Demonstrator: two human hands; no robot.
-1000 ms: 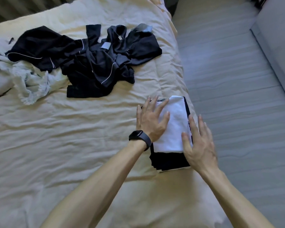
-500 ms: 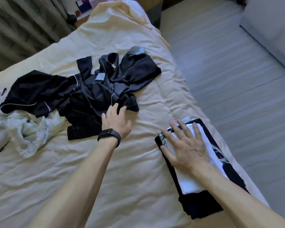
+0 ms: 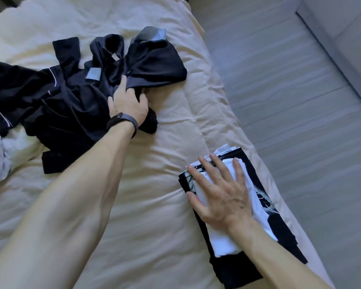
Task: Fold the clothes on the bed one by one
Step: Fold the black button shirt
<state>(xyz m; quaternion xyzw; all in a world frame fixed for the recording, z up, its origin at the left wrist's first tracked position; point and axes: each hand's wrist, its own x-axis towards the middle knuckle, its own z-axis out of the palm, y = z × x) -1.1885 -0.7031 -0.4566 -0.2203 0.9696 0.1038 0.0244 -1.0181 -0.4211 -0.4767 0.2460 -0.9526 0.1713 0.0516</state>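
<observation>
A heap of crumpled black clothes (image 3: 71,94) with thin white piping lies across the upper left of the cream bed (image 3: 150,205). My left hand (image 3: 128,103), with a dark band on its wrist, has its fingers curled into the black fabric at the heap's right edge. A folded stack (image 3: 258,217) with a white garment on top of black ones sits near the bed's right edge. My right hand (image 3: 219,188) rests flat on that white top piece, fingers spread.
A crumpled white garment (image 3: 0,163) lies at the bed's left edge, below the black heap. Grey plank floor (image 3: 290,101) runs along the right of the bed, with a pale cabinet (image 3: 350,38) at the far right.
My left hand has reached further into the black heap and closed on its fabric. My right hand stays flat on the folded stack. The view has shifted closer.
</observation>
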